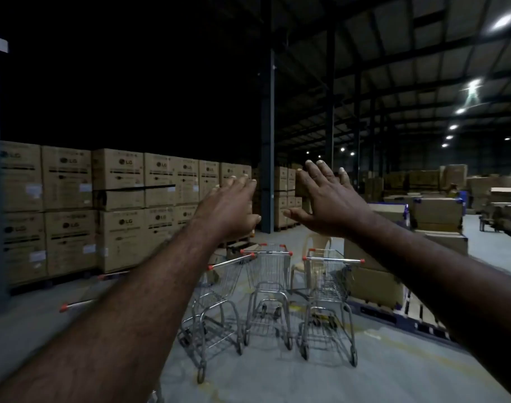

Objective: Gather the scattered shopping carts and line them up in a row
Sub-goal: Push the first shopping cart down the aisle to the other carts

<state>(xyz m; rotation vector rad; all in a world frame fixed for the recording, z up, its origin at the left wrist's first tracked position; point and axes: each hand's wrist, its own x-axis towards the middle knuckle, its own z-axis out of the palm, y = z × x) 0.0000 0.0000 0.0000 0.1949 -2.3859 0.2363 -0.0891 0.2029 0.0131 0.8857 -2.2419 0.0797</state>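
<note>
Two bare forearms, hairy, no sleeves, watch or rings; left hand [229, 209] and right hand [325, 196] ungloved, nails short.

Legible text before you, one mark only: "LG", printed with its round logo on the stacked cardboard cartons [117, 210] along the left wall; you can read it on the upper-row carton [118, 169] near the middle of the stack, on the lower-row carton [125, 241] beneath it, and fainter on the far-left carton [20, 173]. The dark printed lines under each logo are too blurred for you to read; the white stickers [34, 191] on several cartons show no readable characters; nothing on the shopping carts [270, 282] can be read.
</note>
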